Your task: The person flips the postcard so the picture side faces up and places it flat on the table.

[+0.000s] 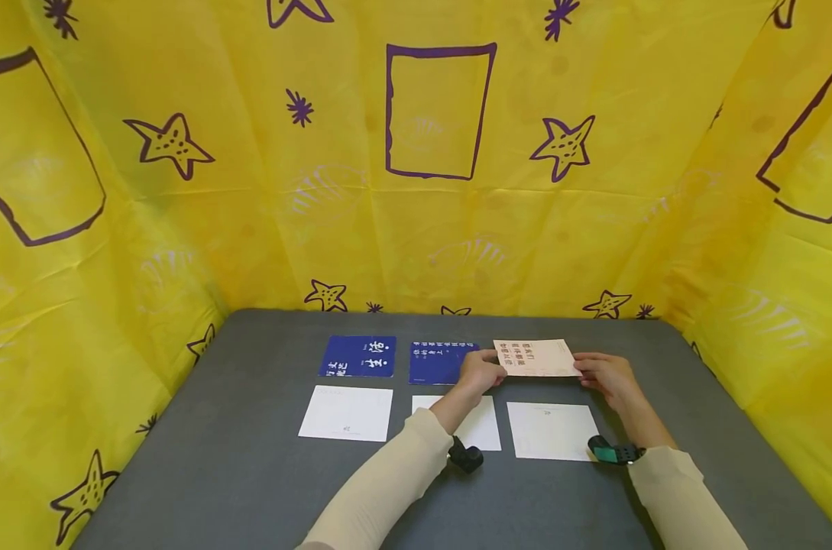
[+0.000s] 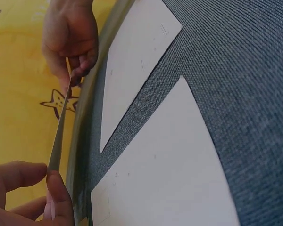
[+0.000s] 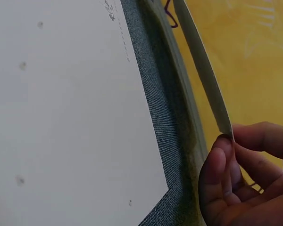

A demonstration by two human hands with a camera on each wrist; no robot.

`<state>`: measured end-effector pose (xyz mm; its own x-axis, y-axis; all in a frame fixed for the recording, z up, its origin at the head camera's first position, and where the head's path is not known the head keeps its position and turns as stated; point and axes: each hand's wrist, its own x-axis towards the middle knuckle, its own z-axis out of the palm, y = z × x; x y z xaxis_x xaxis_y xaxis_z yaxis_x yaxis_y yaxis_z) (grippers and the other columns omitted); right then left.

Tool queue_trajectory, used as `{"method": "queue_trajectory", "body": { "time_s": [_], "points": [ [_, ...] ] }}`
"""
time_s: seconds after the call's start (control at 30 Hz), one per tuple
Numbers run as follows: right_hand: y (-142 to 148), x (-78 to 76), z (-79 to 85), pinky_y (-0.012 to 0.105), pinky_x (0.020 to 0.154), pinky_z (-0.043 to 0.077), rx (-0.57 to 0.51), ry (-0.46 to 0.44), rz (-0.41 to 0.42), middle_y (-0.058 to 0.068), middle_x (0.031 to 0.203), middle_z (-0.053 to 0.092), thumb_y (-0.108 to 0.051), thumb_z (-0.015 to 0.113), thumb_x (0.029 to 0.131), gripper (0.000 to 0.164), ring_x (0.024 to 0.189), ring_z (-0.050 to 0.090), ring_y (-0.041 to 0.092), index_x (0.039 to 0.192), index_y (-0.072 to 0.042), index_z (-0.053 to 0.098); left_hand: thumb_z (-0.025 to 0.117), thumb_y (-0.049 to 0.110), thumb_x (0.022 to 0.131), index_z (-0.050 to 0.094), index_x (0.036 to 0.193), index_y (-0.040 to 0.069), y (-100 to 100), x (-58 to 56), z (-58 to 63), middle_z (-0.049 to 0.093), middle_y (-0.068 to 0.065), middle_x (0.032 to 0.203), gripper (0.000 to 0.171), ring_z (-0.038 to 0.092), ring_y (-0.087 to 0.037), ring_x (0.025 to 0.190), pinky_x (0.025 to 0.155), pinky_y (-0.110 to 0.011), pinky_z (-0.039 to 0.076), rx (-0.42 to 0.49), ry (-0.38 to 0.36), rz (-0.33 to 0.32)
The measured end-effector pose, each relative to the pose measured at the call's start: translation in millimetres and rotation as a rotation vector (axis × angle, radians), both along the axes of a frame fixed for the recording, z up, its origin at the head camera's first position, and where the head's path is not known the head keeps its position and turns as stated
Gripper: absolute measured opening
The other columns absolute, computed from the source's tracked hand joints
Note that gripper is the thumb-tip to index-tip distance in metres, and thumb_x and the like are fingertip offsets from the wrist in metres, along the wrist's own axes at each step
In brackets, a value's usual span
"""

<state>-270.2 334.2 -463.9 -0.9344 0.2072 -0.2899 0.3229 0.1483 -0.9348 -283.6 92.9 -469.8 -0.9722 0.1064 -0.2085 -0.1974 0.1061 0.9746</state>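
Note:
Both hands hold a cream card (image 1: 535, 357) with reddish-brown characters, near the back right of the grey table. At its left edge my left hand (image 1: 480, 372) pinches it between thumb and fingers. My right hand (image 1: 608, 376) pinches the opposite edge. Seen nearly edge-on in the left wrist view, the card (image 2: 61, 127) is raised off the cloth between the two hands. In the right wrist view, thumb and fingertips (image 3: 216, 160) grip its end. Just left of it lies a blue card (image 1: 439, 363) with white characters, partly covered by my left hand.
Another blue card (image 1: 359, 356) lies at the back left. In the front row are a white card (image 1: 347, 413) at left, a second white card (image 1: 480, 428) partly under my left forearm, and a third white card (image 1: 551, 431) at right. Yellow patterned cloth (image 1: 429, 252) surrounds the table (image 1: 237, 458).

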Motion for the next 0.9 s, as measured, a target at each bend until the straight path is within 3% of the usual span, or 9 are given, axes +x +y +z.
{"method": "queue_trajectory", "body": {
  "time_s": [0.37, 0.6, 0.73, 0.9],
  "points": [
    [-0.5, -3.6, -4.3, 0.020, 0.059, 0.054, 0.135, -0.010, 0.040, -0.007, 0.073, 0.061, -0.007, 0.061, 0.092, 0.042, 0.063, 0.057, 0.009, 0.128, 0.014, 0.054, 0.064, -0.013, 0.071, 0.064, 0.124, -0.003, 0.2, 0.8, 3.3, 0.069, -0.009, 0.093, 0.053, 0.050, -0.008, 0.059, 0.053, -0.015, 0.043, -0.107, 0.030, 0.013],
    [-0.8, -4.9, -7.9, 0.021, 0.057, 0.053, 0.144, -0.004, 0.039, -0.007, 0.071, 0.061, -0.006, 0.061, 0.091, 0.039, 0.061, 0.057, 0.007, 0.124, 0.014, 0.056, 0.062, -0.014, 0.067, 0.066, 0.121, -0.002, -0.3, 1.0, 2.2, 0.069, -0.009, 0.095, 0.055, 0.049, -0.009, 0.059, 0.050, -0.016, 0.040, -0.169, 0.041, 0.024],
    [-0.9, -6.8, -7.6, 0.020, 0.058, 0.053, 0.141, -0.008, 0.041, -0.007, 0.071, 0.061, -0.005, 0.062, 0.091, 0.038, 0.061, 0.056, 0.007, 0.123, 0.014, 0.056, 0.059, -0.013, 0.068, 0.067, 0.117, -0.004, -2.5, 0.7, 3.2, 0.066, -0.007, 0.083, 0.050, 0.047, -0.009, 0.057, 0.048, -0.016, 0.038, -0.176, 0.050, 0.026],
    [0.2, -4.7, -6.7, 0.021, 0.057, 0.054, 0.144, -0.020, 0.028, -0.006, 0.069, 0.062, -0.004, 0.062, 0.090, 0.037, 0.060, 0.057, 0.008, 0.122, 0.015, 0.056, 0.060, -0.009, 0.077, 0.068, 0.112, -0.006, -3.5, 1.6, 4.1, 0.061, -0.001, 0.072, 0.036, 0.049, -0.005, 0.053, 0.049, -0.012, 0.041, -0.128, 0.024, 0.017]
  ]
}}
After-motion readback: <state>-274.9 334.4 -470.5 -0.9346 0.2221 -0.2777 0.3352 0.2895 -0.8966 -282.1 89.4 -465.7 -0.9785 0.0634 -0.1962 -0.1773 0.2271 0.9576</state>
